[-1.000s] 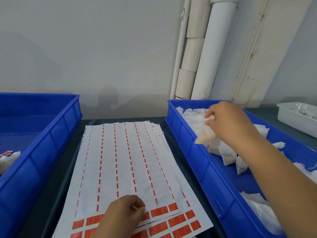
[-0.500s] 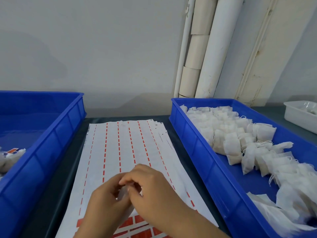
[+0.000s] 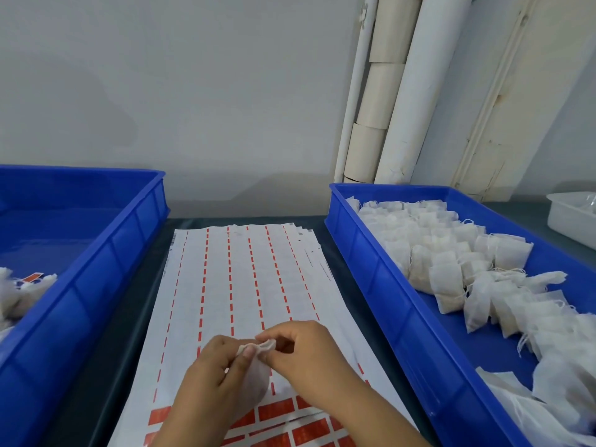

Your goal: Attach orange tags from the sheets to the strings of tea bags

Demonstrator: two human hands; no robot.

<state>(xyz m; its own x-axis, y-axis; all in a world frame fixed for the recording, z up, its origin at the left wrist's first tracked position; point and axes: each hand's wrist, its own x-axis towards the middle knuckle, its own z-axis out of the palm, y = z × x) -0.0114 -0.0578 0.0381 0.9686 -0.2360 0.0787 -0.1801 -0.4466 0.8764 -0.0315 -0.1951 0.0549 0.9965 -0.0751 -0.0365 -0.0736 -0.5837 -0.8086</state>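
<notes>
Tea bag (image 3: 256, 371), a small white one, was held between both hands just above the near part of the sheets (image 3: 245, 285). Its gathered top edge was pinched by the curled fingers of the left hand (image 3: 216, 372) from one side and by the thumb and forefinger of the right hand (image 3: 303, 356) from the other, the two hands touching at the bag. Whether a string was caught in either pinch could not be told. Under the wrists, rows of orange tags (image 3: 277, 411) were seen on the nearest part of the white sheets, which were stacked and slightly fanned on the dark table (image 3: 96, 382); farther up, only thin orange dashes were left in long columns. To the right, just beside the sheets, a blue tray (image 3: 380, 285) was filled with many white tea bags (image 3: 445, 262), loose strings showing among them. To the left, a second blue tray (image 3: 96, 269) was placed, with a few white bags and one orange tag visible at its near left edge. Farther right, a white tub (image 3: 567, 221) was cut off by the frame. Behind everything, white pipes (image 3: 403, 108) were seen against the pale wall.
</notes>
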